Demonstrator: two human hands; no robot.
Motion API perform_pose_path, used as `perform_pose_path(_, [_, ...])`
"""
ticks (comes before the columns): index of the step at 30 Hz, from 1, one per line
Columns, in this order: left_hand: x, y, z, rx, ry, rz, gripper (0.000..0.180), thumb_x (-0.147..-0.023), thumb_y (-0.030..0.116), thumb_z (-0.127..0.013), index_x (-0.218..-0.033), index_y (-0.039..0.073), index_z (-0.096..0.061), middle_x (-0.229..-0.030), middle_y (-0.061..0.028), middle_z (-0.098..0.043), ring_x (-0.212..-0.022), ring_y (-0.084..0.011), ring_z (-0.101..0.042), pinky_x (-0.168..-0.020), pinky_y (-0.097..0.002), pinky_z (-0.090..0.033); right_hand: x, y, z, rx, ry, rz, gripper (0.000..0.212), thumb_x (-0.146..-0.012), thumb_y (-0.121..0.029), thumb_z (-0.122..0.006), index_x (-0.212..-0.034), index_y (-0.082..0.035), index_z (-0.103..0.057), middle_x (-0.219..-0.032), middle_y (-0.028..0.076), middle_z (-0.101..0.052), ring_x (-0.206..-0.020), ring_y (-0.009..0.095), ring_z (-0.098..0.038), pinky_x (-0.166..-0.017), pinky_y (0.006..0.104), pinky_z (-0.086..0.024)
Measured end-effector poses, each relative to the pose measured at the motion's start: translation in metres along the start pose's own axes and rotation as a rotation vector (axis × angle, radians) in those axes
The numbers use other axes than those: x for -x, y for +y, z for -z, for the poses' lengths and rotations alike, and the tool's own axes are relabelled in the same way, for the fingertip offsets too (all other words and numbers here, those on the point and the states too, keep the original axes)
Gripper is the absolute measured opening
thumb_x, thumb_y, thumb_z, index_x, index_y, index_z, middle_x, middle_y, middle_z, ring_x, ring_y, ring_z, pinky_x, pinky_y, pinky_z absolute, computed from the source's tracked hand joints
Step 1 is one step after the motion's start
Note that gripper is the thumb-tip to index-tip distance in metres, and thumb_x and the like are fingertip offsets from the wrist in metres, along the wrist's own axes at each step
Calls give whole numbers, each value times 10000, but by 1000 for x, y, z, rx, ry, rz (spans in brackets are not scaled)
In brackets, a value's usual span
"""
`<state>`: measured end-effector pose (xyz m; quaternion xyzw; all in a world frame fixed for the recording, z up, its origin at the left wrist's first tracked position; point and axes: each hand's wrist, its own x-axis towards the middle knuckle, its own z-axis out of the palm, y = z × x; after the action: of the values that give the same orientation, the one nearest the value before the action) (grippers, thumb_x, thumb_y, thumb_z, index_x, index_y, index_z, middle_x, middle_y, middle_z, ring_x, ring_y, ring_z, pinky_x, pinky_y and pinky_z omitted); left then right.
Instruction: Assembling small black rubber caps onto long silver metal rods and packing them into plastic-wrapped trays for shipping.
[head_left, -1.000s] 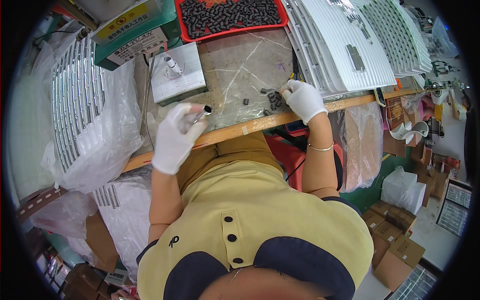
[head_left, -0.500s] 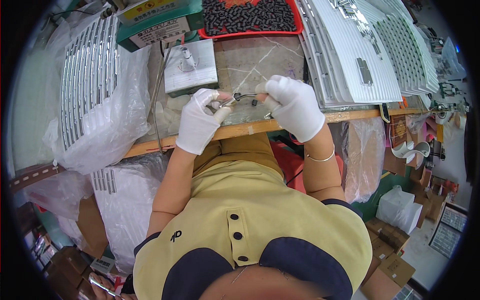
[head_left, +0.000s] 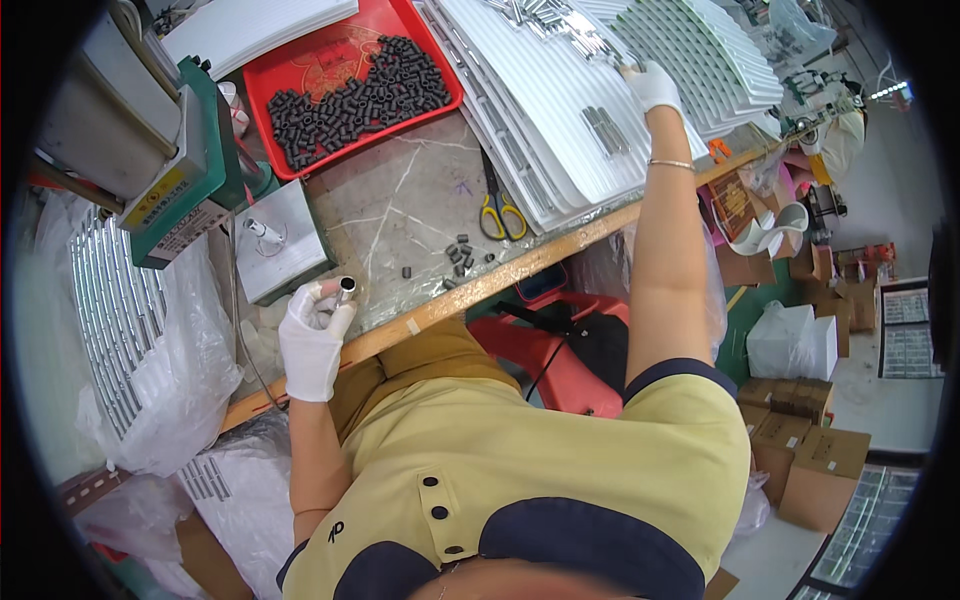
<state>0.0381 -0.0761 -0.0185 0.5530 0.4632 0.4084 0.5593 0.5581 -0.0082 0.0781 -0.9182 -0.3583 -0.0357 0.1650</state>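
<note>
White-gloved with bare fingertips, my left hand (head_left: 313, 345) is closed around a short metal tube (head_left: 347, 285), whose dark round end faces up near the table's front edge. My right hand (head_left: 655, 87), gloved the same way, is stretched far to the right. Its fingertips are bent together at the edge of a pile of shiny metal tubes (head_left: 570, 28) on white ribbed sheets (head_left: 530, 110). What those fingers pinch, if anything, is too small to make out. Several black plastic sleeves (head_left: 459, 255) lie loose on the table between my hands.
A red tray (head_left: 262, 85) of black sleeves stands at the back. Yellow-and-black scissors (head_left: 500, 215) lie beside the sheets. At left are a green machine (head_left: 200, 215), a metal block with an upright post (head_left: 285, 235) and plastic-wrapped tubes (head_left: 115, 310). A wooden edge (head_left: 500, 290) runs along the front.
My hands were together over the table edge with a metal piece between them. My right hand has gone far right to the tube pile; my left still holds a tube. The view has turned.
</note>
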Motion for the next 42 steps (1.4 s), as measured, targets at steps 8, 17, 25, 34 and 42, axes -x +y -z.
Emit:
perform_pose_path(8, [-3,-2,-6,3,27,48,272,-762,-76,-625,-1019,14,-615,-849,-5,-609,-686,-41,-519,-591,-170,-396,-49,8,-15,282,-141,-44,462,-791,-415,-609,-1128,-99,-625,-1205,169,-571,-1100,331,-558,-913,425,-446])
perform_pose_path(17, [-1,10,-4,-84,6,72,239,-762,-8,-665,-996,22,-626,-816,-16,-600,-676,-46,-523,-595,-188,-422,106,-53,34,-692,-47,225,170,-756,-187,-598,-720,-31,-653,-691,53,-635,-628,114,-530,-596,261,-410])
perform_pose_path(25, [7,10,5,-92,-18,-55,260,-721,52,-708,-977,41,-662,-829,-7,-590,-603,-37,-476,-559,-187,-408,313,-167,-17,-1245,-777,522,203,-760,-46,-642,-945,21,-589,-749,31,-642,-621,35,-554,-581,188,-460])
perform_pose_path(34, [10,-2,19,89,79,-30,272,-731,24,-708,-999,26,-662,-872,8,-607,-606,-14,-476,-542,-178,-400,320,-196,-28,-965,-730,715,215,-719,-11,-674,-927,-12,-619,-760,74,-652,-674,98,-629,-637,221,-507])
perform_pose_path(42, [1,-10,24,6,69,-33,268,-735,14,-708,-998,11,-657,-838,9,-632,-622,-19,-504,-573,-172,-426,320,-198,-39,-877,-564,919,218,-725,-24,-689,-934,-23,-627,-759,65,-653,-648,111,-622,-603,230,-496])
